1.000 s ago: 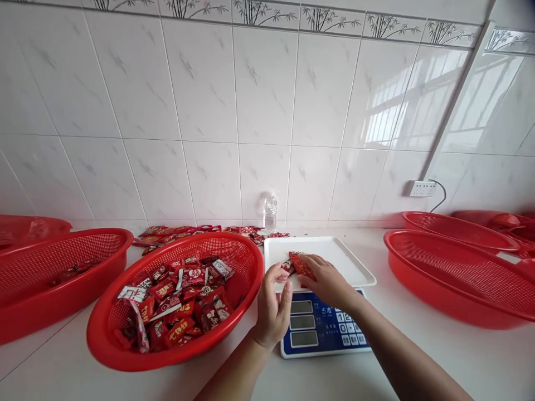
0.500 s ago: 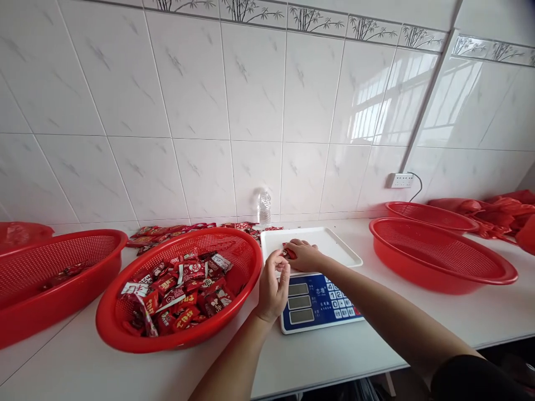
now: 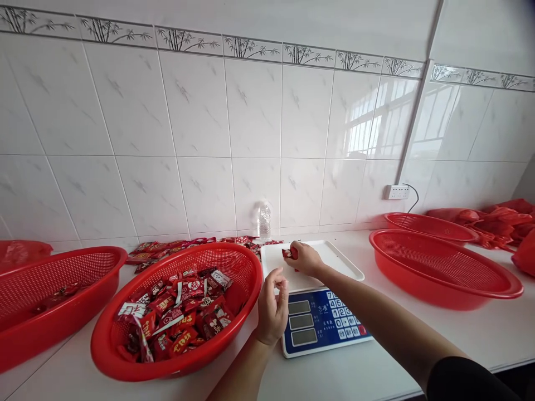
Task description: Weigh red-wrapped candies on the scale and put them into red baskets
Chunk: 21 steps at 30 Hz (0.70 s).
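Poking out between the right-hand fingers (image 3: 296, 245), a red packet (image 3: 287, 253) seems pinched.

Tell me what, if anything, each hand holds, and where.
The right hand holds at least one red packet, one end poking out of the grasp; the gripped part is hidden. The left hand shows nothing in it.

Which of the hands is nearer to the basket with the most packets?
Left. The left hand is close by the basket's right side; the right hand is farther off, over the white tray, holding a packet.
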Tool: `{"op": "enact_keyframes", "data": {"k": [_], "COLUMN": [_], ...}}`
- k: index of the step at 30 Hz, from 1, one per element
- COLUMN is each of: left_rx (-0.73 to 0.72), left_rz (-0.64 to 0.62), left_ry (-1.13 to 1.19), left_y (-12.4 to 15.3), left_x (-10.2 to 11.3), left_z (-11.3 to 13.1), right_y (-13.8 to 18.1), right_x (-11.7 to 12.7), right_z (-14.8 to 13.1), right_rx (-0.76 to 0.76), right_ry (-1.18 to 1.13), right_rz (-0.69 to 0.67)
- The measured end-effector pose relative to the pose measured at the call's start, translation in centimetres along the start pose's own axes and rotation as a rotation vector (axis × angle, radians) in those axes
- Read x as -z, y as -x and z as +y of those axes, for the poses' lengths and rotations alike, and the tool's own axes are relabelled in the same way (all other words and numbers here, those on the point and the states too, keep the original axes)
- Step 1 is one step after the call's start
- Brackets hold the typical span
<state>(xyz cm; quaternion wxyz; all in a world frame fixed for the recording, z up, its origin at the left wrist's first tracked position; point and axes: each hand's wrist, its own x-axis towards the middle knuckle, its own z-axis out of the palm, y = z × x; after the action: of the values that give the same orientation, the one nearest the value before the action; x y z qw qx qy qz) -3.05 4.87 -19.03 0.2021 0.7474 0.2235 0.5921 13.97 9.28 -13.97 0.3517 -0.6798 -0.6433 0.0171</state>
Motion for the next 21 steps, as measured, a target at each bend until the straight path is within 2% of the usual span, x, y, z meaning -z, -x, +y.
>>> {"op": "enact_keyframes", "data": {"k": [5, 9, 13, 16, 18, 21], "left_rx": [-0.002, 0.030, 0.057, 0.067, 0.078, 0.091], "left_rz": [-0.019, -0.019, -0.021, -0.020, -0.023, -0.036], "left_ry": [0.016, 0.023, 0.030, 0.024, 0.032, 0.036], "left_y": [-0.1, -0.3, -0.6, -0.7, -0.7, -0.6], "left_x": [0.1, 0.2, 0.3, 0.4, 0.4, 0.4], "left_z": [0.0, -0.1, 0.0, 0.3, 0.5, 0.7], "right_y": [-1.6, -2.1, -0.9, 1.0, 2.5, 4.8], "right_x": [2.0, 6.2, 11.8, 15.8, 17.7, 19.3], "right_z": [1.2, 3.9, 9.0, 13.7, 16.7, 20.7], "right_rx": [-0.144, -0.213, -0.332, -0.439, -0.497, -0.545], "right_ry": [-0.201, -0.249, -0.138, 0.021, 0.138, 0.276], "right_rz": [0.108, 0.248, 0.393, 0.450, 0.459, 0.433]}}
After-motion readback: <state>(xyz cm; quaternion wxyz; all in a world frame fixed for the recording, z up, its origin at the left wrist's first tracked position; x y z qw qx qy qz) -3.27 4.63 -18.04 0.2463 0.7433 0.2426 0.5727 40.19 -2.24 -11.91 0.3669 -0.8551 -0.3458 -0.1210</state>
